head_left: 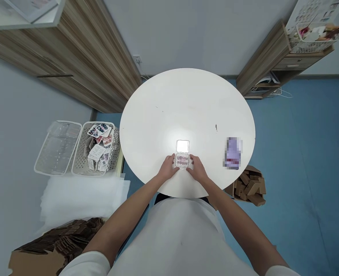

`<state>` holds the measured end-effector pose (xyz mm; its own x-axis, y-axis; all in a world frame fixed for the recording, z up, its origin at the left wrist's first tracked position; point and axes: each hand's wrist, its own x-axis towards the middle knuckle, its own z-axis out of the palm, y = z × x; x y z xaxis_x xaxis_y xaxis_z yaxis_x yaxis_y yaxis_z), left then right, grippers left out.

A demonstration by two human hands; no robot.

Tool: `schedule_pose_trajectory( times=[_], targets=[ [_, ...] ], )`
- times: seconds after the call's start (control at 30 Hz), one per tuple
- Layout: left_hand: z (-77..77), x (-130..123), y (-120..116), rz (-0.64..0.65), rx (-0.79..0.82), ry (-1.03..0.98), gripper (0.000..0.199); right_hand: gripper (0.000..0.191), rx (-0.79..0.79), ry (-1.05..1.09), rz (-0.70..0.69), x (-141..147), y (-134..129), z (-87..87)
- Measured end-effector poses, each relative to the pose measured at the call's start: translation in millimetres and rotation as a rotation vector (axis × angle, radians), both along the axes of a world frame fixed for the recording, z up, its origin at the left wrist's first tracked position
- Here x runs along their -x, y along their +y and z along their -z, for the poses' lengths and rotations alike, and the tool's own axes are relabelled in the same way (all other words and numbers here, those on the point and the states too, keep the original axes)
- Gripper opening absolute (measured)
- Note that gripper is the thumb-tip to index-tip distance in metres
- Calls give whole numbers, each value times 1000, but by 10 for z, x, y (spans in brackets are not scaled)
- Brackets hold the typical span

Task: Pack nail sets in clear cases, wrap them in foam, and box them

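A small clear plastic case (182, 164) lies on the white round table (186, 99), close to its near edge. Its lid (182, 146) is raised on the far side. Two rows of small pinkish pieces that look like press-on nails (182, 158) sit inside. My left hand (168, 168) grips the case's left side, thumb near the front corner and fingers further back. On the opposite side, my right hand (197, 168) holds it the same way.
A blurred purple item (233, 153) lies on the table's right. Left of the table stand a white basket (74, 163) of printed nail cards, an empty clear bin (57, 147) and white sheets (83, 197). Cardboard boxes (250, 186) sit in a carton on the floor at right.
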<state>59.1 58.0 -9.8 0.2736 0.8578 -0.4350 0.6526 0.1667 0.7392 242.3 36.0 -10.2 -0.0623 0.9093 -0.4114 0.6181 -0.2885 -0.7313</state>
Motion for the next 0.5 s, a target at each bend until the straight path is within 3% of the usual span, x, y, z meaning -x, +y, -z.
schedule_pose_trajectory(
  times=[0.5],
  targets=[
    [-35, -111, -49, -458, 238, -159, 46, 71, 261, 179, 224, 19, 118, -54]
  ],
)
